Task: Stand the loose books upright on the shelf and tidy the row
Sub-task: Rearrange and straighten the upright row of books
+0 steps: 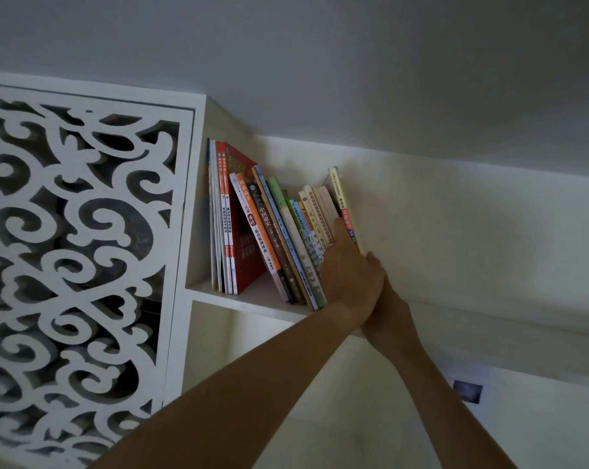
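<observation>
A row of books stands on a white shelf. Thin red-spined books stand upright at the left end. Several books in the middle lean leftwards against them. At the right end is a pale yellow book, also tilted left. My left hand lies against the spines of the right-hand books, with straight fingers reaching up beside the yellow book. My right hand is behind it at the yellow book's lower right; its thumb curls at the book's bottom edge. Its fingers are hidden.
A white carved lattice panel forms the shelf unit's left side. A pale wall runs behind and to the right of the books. A small photo is stuck on the wall below the shelf. The slanted ceiling is close above.
</observation>
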Demonstrator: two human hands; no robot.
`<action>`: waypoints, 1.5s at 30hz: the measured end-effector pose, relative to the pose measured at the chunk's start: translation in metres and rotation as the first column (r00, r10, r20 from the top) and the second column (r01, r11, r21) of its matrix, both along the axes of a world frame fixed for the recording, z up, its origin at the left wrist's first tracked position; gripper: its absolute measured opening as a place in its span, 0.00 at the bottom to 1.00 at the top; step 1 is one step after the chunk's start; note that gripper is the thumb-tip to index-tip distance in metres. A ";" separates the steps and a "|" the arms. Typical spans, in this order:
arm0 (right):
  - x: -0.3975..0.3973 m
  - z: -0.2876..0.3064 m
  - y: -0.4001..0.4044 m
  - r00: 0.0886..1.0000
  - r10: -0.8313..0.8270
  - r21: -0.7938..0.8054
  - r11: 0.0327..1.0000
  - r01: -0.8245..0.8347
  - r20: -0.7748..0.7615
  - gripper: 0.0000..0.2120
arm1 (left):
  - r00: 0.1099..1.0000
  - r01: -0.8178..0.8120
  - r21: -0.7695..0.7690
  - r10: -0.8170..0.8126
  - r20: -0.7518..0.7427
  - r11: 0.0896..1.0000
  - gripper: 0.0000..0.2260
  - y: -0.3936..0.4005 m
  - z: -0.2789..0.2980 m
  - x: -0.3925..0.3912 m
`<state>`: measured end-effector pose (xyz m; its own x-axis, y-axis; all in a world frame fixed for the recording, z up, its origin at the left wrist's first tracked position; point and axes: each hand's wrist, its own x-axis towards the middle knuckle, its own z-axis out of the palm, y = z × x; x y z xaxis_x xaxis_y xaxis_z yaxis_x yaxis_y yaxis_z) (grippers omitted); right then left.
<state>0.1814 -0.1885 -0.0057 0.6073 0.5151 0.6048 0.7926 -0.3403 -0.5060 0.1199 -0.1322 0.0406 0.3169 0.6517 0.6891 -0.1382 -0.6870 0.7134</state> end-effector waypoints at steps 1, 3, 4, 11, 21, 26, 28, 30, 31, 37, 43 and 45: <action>-0.003 0.001 0.000 1.000 0.017 0.015 1.000 -0.017 0.006 0.39 | 1.000 0.004 0.004 -0.004 0.011 1.000 0.36 0.001 0.000 -0.002; -0.009 0.001 -0.002 0.998 0.041 0.062 0.997 -0.044 0.048 0.40 | 0.998 0.006 0.054 -0.009 0.064 0.999 0.35 -0.002 -0.003 -0.007; -0.011 -0.001 -0.003 0.997 0.039 0.100 0.994 -0.045 0.061 0.39 | 0.994 0.022 0.087 -0.031 0.107 0.996 0.33 -0.006 -0.006 -0.009; -0.048 -0.005 0.005 0.991 0.128 0.364 0.922 -0.131 0.035 0.42 | 0.932 0.238 0.071 -0.248 0.264 0.969 0.25 -0.021 0.003 -0.049; -0.097 0.000 0.025 0.867 0.384 0.263 0.842 -0.470 0.319 0.45 | 0.901 -0.019 -0.069 0.047 0.432 0.997 0.13 0.031 0.010 -0.113; -0.073 -0.008 0.023 0.891 0.238 0.254 0.901 -0.351 0.388 0.39 | 0.902 -0.175 -0.070 0.188 0.389 0.982 0.13 0.052 0.002 -0.145; -0.059 -0.007 0.025 0.935 0.082 0.334 0.920 -0.204 0.345 0.35 | 0.899 -0.240 -0.047 0.241 0.366 0.970 0.16 0.057 0.002 -0.158; -0.046 -0.002 0.032 0.943 -0.068 0.347 0.937 -0.052 0.325 0.40 | 0.891 -0.293 -0.040 0.288 0.351 0.955 0.17 0.059 0.006 -0.170; -0.040 0.003 0.037 0.945 -0.120 0.327 0.945 0.014 0.305 0.44 | 0.887 -0.301 -0.051 0.299 0.351 0.952 0.17 0.060 0.008 -0.174; -0.041 0.025 0.065 0.986 -0.110 0.110 0.989 0.096 0.128 0.66 | 0.881 -0.331 -0.068 0.334 0.336 0.941 0.19 0.064 0.016 -0.200; -0.063 0.015 0.105 0.945 -0.278 0.185 0.951 0.246 0.173 0.71 | 0.880 -0.365 -0.012 0.350 0.322 0.931 0.19 0.062 0.019 -0.215; -0.064 0.014 0.112 0.927 -0.316 0.197 0.940 0.277 0.202 0.71 | 0.884 -0.356 -0.027 0.346 0.313 0.934 0.18 0.062 0.020 -0.216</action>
